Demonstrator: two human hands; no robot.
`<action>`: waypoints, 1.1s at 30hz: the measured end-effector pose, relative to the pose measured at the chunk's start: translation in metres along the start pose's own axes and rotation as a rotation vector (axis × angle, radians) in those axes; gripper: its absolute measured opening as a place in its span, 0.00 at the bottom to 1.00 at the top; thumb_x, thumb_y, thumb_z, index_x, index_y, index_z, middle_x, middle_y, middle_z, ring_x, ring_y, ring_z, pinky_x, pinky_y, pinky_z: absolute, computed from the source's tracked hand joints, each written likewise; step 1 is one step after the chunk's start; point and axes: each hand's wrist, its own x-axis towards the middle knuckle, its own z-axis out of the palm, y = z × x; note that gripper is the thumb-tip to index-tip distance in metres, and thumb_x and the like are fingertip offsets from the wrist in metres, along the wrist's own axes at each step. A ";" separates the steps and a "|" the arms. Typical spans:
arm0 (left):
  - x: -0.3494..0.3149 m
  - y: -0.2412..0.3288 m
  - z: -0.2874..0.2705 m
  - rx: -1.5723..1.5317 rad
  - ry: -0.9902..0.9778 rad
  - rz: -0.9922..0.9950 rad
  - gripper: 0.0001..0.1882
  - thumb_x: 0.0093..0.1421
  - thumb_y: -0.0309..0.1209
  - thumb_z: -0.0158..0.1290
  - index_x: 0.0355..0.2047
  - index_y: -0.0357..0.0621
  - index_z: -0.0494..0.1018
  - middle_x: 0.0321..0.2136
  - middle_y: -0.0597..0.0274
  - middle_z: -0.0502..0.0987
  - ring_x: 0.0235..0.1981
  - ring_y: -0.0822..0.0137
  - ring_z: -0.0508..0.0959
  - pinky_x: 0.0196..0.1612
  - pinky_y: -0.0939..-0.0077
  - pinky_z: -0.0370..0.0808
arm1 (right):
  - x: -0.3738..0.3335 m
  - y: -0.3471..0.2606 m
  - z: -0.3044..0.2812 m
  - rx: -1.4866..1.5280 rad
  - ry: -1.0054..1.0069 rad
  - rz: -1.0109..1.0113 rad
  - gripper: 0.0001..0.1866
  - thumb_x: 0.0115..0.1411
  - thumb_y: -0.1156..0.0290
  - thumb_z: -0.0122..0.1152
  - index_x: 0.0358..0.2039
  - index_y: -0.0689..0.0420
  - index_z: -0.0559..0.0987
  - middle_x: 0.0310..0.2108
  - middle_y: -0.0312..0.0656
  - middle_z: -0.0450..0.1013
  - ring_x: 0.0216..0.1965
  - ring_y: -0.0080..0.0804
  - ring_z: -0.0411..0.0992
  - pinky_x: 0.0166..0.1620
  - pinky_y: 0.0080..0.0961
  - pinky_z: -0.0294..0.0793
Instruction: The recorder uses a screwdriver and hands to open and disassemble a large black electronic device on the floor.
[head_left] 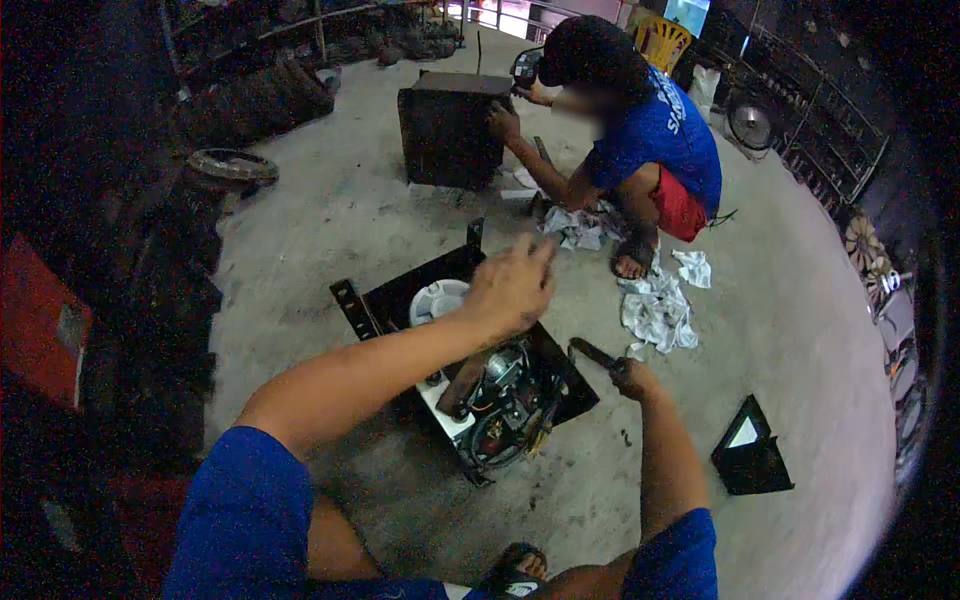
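Note:
An opened black metal chassis [572, 385] lies on the concrete floor before me, with a round white part, a small motor and tangled wires on it. Over its far side hovers my left hand [508, 288], fingers apart and slightly blurred, holding nothing that I can see. It hides part of the chassis. Just right of the chassis, my right hand [634, 380] is closed around the end of a long dark tool [592, 352], which points toward the chassis; its exact kind is unclear.
Ahead, a co-worker [690, 130] in a blue shirt squats with hands at a black box [450, 130]. Stained white rags [660, 310] lie right of the chassis. A bent black panel [752, 458] sits at the lower right. Tires [270, 100] line the far left.

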 end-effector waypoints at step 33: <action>-0.017 0.037 -0.039 -0.315 -0.263 0.361 0.22 0.55 0.41 0.52 0.48 0.48 0.66 0.36 0.51 0.75 0.36 0.48 0.76 0.39 0.58 0.74 | 0.009 -0.015 0.009 0.183 -0.063 -0.029 0.16 0.57 0.60 0.58 0.41 0.56 0.77 0.22 0.37 0.73 0.17 0.25 0.69 0.19 0.24 0.68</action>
